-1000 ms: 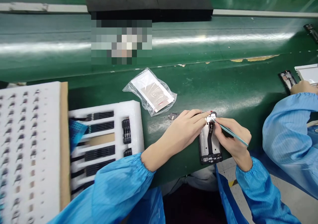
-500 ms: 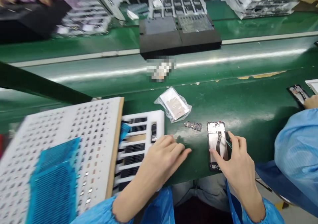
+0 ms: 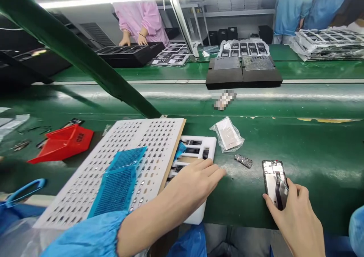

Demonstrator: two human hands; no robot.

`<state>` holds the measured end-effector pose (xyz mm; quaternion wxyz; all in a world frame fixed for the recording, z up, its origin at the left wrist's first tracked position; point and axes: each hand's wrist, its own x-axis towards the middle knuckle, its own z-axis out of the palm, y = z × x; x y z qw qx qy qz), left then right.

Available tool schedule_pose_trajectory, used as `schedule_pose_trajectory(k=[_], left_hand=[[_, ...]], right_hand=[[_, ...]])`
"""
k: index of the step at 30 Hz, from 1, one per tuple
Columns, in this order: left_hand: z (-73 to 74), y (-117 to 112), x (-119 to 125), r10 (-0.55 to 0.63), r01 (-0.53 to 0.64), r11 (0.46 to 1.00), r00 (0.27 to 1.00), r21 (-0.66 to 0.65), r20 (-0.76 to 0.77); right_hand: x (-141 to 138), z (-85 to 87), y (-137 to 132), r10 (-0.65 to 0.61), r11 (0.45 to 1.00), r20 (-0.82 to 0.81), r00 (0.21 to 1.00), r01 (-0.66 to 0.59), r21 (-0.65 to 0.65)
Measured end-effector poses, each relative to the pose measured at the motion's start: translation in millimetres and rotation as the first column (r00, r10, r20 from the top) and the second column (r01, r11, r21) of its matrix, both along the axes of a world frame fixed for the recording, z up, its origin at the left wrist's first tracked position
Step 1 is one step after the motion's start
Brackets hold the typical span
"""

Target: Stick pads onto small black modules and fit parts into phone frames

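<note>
Right hand [image 3: 298, 223] grips the phone frame [image 3: 274, 177] by its edges; I judge it light, stiff, fragile: hold sides only. Left hand [image 3: 193, 185] lies open against the foam tray [image 3: 196, 139].

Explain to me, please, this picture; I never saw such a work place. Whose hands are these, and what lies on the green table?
There is no machine here: a camera worn on a person's head looks down at that person's own two bare hands. The right hand holds what looks like a black phone frame on the green workbench. The left hand lies beside a white foam tray of small black parts. Also on the bench are a larger white perforated board partly covered by blue mesh, a clear plastic bag, a small black part and a red tray. Farther away, a person in a pink gown stands at another bench.
</note>
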<state>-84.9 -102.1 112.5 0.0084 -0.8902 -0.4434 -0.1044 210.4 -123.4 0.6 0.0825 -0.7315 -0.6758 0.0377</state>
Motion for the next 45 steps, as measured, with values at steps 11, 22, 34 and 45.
schedule_pose_trajectory(k=[11, 22, 34, 45], left_hand=[[-4.1, 146.1, -39.3, 0.426, -0.401, 0.84, 0.904, -0.365, -0.011], [-81.1, 315.4, -17.1, 0.721, -0.717, 0.663, 0.689, -0.216, -0.072], [2.0, 228.3, 6.8, 0.168, -0.182, 0.97, 0.981, -0.159, -0.099], [-80.6, 38.1, 114.7, -0.502, 0.573, 0.791, 0.808, 0.213, -0.308]], right_hand=[[22.3, 37.2, 85.3, -0.121, 0.989, -0.02, 0.992, 0.119, -0.09], [-27.6, 54.1, 350.9, -0.22, 0.975, -0.025, 0.975, 0.219, -0.029], [5.8, 71.7, 338.3, -0.09, 0.994, -0.474, 0.876, 0.107, 0.009], [6.3, 121.6, 110.7, 0.171, 0.983, -0.894, 0.413, -0.005, 0.185]])
